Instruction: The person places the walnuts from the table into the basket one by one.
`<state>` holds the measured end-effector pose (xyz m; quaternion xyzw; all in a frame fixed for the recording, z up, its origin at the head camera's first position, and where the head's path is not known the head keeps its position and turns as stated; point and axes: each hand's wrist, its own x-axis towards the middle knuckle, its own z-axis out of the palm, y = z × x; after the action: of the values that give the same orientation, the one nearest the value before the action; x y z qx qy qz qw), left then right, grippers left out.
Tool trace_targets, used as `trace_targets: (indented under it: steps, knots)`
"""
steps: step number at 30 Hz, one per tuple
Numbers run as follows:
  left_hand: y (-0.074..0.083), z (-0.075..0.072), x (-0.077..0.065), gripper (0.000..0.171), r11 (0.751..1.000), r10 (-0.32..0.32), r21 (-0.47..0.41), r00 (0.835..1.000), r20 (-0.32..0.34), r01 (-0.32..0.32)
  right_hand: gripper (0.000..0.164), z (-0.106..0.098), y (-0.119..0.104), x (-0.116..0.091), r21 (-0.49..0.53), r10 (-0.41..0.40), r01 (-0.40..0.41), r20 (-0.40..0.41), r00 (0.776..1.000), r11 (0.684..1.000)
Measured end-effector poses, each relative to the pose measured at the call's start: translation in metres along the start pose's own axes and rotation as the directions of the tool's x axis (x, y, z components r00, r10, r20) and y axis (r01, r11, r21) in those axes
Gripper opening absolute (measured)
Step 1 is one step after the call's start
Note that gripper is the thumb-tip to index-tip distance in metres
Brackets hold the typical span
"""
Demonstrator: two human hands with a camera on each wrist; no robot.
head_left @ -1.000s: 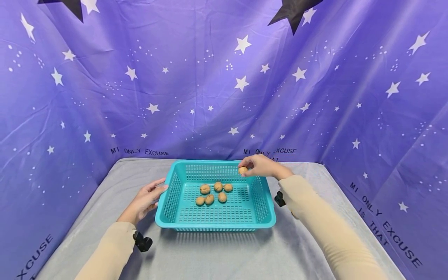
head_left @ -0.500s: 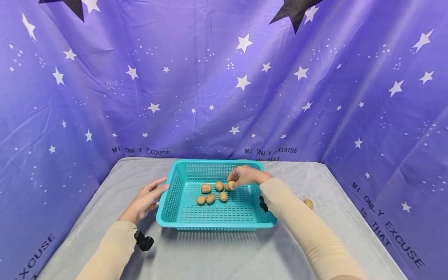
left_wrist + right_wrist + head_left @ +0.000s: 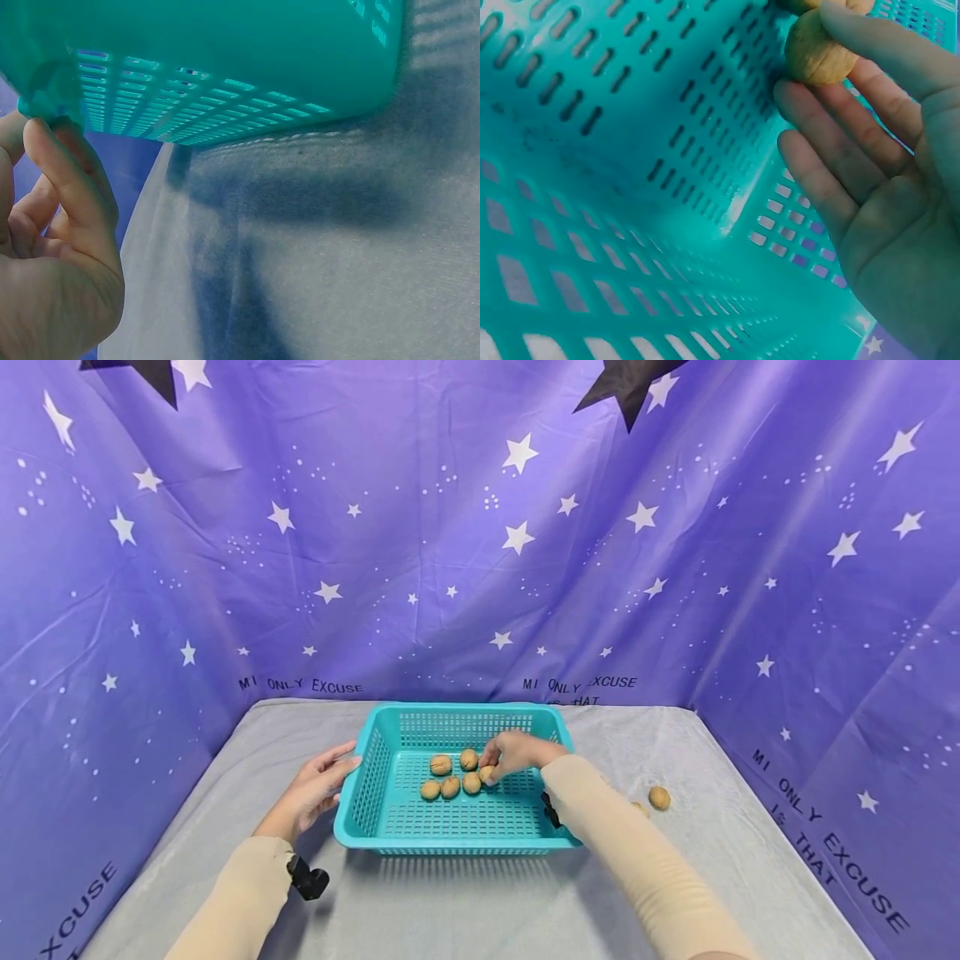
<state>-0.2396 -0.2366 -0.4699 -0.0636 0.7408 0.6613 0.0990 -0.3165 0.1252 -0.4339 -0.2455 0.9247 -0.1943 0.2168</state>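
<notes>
The right hand (image 3: 519, 753) reaches into the basket (image 3: 461, 843) and pinches one walnut (image 3: 487, 774) over its floor; whether this nut touches the floor is hard to tell. In the right wrist view, the thumb (image 3: 877, 41) lies across the nut's near side with fingertips against the far side, while the little finger stretches out free of it, a gap between it and its neighbour. The fingertips behind the nut are hidden. Another nut shows at the top edge there, mostly cut off.

The left hand (image 3: 315, 783) holds the basket's left rim, thumb and forefinger closed on it; the other fingers bend below, and their tips are hard to make out.

Five more nuts lie in the basket: two in the back row (image 3: 440, 765) and three in the front row (image 3: 430, 790), the rightmost just beside the pinched one. On the grey cloth (image 3: 450, 910), right of the basket, one nut (image 3: 659, 797) shows whole; near it, another (image 3: 640, 808) is largely covered by the right sleeve (image 3: 637, 852).
</notes>
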Motion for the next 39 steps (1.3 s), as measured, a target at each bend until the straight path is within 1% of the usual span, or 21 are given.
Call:
trace_targets:
  steps: [8,15,20,23,27,32,39]
  knots:
    - [-0.001,0.001,-0.001,0.075,1.0,-0.001,-0.005,1.0,-0.007,0.001,0.025,0.011,0.005,0.001,0.041,0.006,-0.006,-0.005,1.0,0.999]
    - [-0.001,0.001,-0.001,0.075,1.0,0.003,-0.006,1.0,-0.004,-0.003,0.027,0.01,0.006,0.001,0.034,0.006,-0.006,-0.002,1.0,0.999]
    - [-0.002,0.001,-0.002,0.074,1.0,0.006,-0.013,1.0,-0.002,-0.006,0.036,0.001,0.003,-0.002,0.053,-0.012,0.012,0.004,1.0,0.999]
    - [-0.002,0.001,-0.002,0.074,1.0,0.009,-0.017,1.0,-0.002,-0.009,0.038,-0.008,0.0,-0.005,0.077,-0.036,0.036,0.007,0.999,0.996]
    - [-0.002,0.001,-0.002,0.074,1.0,0.01,-0.018,1.0,-0.001,-0.01,0.038,-0.02,-0.005,-0.011,0.093,-0.071,0.07,0.001,0.997,0.993]
    - [-0.001,0.001,-0.001,0.074,1.0,0.006,-0.014,1.0,-0.003,-0.006,0.035,-0.035,-0.012,-0.022,0.095,-0.102,0.104,-0.029,0.994,0.99]
    - [-0.001,0.0,-0.001,0.073,1.0,0.005,-0.008,1.0,-0.008,-0.005,0.034,-0.044,-0.013,-0.03,0.1,-0.127,0.131,-0.039,0.991,0.986]
